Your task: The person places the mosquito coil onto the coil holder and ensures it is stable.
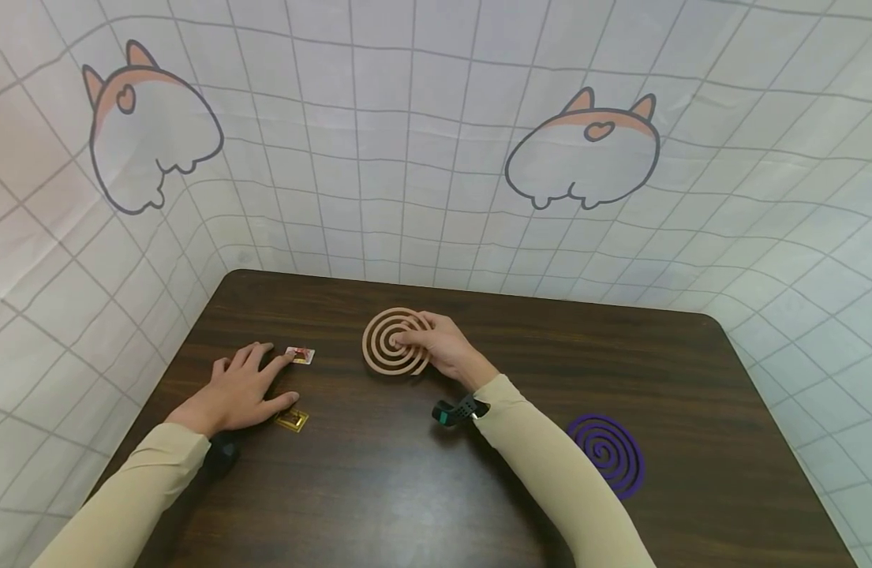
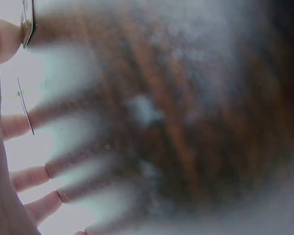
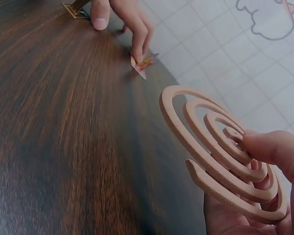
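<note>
A tan spiral coil (image 1: 376,347) is pinched by my right hand (image 1: 448,345), the thumb on its top face and the fingers beneath. In the right wrist view the coil (image 3: 198,132) is tilted and raised off the table. My left hand (image 1: 240,390) lies spread on the table at the left. Its index fingertip touches a small red-and-white piece (image 1: 302,356), and its thumb rests at a gold-framed piece (image 1: 293,420). Both small pieces show edge-on in the left wrist view.
A purple spiral coil (image 1: 630,465) lies on the dark wooden table (image 1: 698,410) at the right, partly behind my right sleeve. A white gridded curtain (image 1: 379,158) surrounds the table's back and sides.
</note>
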A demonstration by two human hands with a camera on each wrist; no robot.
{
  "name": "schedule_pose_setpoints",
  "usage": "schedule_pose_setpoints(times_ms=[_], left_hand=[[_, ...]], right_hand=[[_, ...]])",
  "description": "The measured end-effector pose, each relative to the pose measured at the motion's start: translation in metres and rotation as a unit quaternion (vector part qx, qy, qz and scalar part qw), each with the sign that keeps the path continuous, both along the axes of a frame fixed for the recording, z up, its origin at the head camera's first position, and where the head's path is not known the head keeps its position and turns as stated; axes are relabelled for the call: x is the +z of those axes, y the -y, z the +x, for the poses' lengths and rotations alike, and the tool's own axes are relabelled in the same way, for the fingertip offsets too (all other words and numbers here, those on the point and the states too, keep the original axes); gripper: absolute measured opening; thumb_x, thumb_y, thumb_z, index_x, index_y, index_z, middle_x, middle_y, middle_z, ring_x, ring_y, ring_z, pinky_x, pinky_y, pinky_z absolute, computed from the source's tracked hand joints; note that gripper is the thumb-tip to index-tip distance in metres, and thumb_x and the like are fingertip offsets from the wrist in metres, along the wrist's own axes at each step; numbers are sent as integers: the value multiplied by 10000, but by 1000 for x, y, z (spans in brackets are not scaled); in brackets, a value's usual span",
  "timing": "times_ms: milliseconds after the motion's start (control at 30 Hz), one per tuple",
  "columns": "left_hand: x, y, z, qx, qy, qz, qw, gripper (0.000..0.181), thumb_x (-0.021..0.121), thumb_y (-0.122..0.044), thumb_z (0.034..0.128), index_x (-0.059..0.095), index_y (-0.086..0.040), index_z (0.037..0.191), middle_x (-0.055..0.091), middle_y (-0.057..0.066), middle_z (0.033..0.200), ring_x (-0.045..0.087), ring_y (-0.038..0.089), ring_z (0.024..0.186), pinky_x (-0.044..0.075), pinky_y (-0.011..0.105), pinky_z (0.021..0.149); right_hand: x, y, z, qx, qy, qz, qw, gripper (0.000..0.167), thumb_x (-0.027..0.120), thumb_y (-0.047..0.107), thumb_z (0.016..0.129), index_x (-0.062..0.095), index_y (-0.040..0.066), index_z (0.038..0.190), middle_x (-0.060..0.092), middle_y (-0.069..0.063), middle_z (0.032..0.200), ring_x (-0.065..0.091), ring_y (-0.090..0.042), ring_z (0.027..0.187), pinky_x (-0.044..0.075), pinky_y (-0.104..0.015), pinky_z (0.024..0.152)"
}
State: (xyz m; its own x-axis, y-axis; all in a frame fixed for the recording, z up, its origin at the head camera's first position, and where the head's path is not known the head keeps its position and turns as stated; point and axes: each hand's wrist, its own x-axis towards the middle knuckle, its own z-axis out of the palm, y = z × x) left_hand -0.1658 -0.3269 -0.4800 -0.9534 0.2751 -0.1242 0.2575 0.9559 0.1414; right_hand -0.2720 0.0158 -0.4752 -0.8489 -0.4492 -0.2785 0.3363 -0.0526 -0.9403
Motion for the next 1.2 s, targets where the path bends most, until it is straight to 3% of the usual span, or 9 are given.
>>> schedule_pose_setpoints(times_ms=[633,1000,1200], left_hand=[[3,-1,-3,43,-22,-68,10000,783,542,-656,990,424,-164,1588,353,288,1586,363,522,1449,361,752,990],[2,-2,-2,134,49,-22,9999,784,549,-660,983,414,-192,1598,339,279,1603,302,534,1480,349,771,1000],[2,-1,-2,142,25,-47,9999,786,541,-674,980,412,-208,1600,355,280,1590,350,526,1454,354,758,991]], right_hand=[[-1,18,0,76,65,-101,9999,300,739,30,936,619,10,1210,758,-39,886,748,-121,749,601,-239,671],[-5,32,0,158,86,-228,9996,287,726,21,944,601,-16,1200,747,-50,891,741,-127,746,596,-233,663],[-3,40,1,199,69,-218,9995,285,729,33,943,606,-4,1197,747,-37,887,730,-114,728,582,-231,647]])
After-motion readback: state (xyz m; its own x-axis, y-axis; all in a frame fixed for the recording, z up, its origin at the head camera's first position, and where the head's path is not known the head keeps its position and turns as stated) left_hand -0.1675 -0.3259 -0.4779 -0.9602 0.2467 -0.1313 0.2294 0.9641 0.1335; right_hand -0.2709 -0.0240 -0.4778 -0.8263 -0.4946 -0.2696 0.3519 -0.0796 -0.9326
